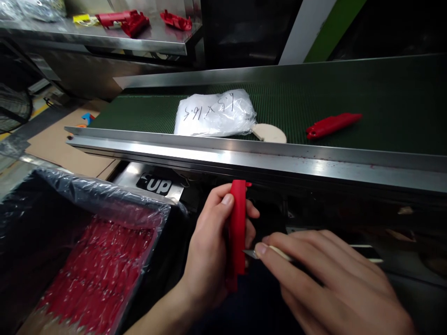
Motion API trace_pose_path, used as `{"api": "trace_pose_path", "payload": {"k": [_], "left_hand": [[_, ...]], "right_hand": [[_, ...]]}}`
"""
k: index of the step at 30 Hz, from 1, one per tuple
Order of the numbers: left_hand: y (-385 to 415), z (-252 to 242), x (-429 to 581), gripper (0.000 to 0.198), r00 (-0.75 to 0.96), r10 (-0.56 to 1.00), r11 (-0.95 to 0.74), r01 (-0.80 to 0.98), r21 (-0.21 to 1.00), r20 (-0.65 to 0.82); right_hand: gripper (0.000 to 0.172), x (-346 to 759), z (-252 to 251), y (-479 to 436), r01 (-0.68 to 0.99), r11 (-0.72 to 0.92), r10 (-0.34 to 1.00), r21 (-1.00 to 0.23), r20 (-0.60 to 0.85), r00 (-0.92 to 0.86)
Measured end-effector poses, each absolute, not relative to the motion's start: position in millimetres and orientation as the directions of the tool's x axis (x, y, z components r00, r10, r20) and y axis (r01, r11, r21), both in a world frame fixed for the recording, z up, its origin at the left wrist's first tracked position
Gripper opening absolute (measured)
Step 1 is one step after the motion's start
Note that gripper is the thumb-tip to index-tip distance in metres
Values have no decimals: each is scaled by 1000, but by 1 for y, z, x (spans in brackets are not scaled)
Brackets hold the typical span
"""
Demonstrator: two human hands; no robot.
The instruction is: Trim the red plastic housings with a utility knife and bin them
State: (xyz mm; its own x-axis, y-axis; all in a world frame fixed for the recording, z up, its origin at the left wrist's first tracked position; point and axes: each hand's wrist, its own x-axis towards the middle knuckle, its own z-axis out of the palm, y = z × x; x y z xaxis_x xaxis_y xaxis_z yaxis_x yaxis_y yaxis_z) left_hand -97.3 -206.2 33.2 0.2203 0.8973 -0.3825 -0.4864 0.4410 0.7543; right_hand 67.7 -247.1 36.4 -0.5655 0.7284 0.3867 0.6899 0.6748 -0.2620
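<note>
At left, below the belt's (132, 109) near left corner, note the bin (24, 223), lined with clear film (104, 190) and holding rows of red parts (101, 265); keep the left elbow off it. Next, the left hand (209, 237): closed around the part (238, 223), thumb pressed to its left side near the top, fingers wrapped behind with tips showing at the right. Probably steady enough, yet best eased back from the cutting side. Above, on the belt by its near edge, see the bag (214, 114), best left alone. Now the part: upright in the left hand, below the belt's near edge. At its right side, lower half, the knife (280, 254): tip touching or very nearly so (hard to tell which). Keep the blade (250, 254) shallow, use short, light strokes, and follow the edge instead of digging in. Then the right hand (331, 274): pinched on the knife close to the blade, other fingers loosely curled. Likely good for fine control; turn the wrist, not the whole arm, and stop short of the left fingertips. Last, at right on the belt, see the shell (333, 125), well apart from the bag.
</note>
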Motion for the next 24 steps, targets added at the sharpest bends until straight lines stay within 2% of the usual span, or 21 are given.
{"api": "trace_pose_path", "payload": {"k": [8,13,15,24], "left_hand": [[-195,36,-94,17,238,891,451,-560,695,-386],[-190,37,-94,18,198,909,411,-577,706,-367],[-191,37,-95,17,204,911,408,-569,714,-359],[-216,38,-95,28,267,863,505,-410,759,-430]], "right_hand": [[27,67,33,-254,666,703,697,-251,427,-575],[38,78,39,-255,658,647,754,-385,446,-481],[41,82,43,-252,674,618,777,-404,440,-449],[38,80,49,-229,723,600,762,-343,521,-385]]}}
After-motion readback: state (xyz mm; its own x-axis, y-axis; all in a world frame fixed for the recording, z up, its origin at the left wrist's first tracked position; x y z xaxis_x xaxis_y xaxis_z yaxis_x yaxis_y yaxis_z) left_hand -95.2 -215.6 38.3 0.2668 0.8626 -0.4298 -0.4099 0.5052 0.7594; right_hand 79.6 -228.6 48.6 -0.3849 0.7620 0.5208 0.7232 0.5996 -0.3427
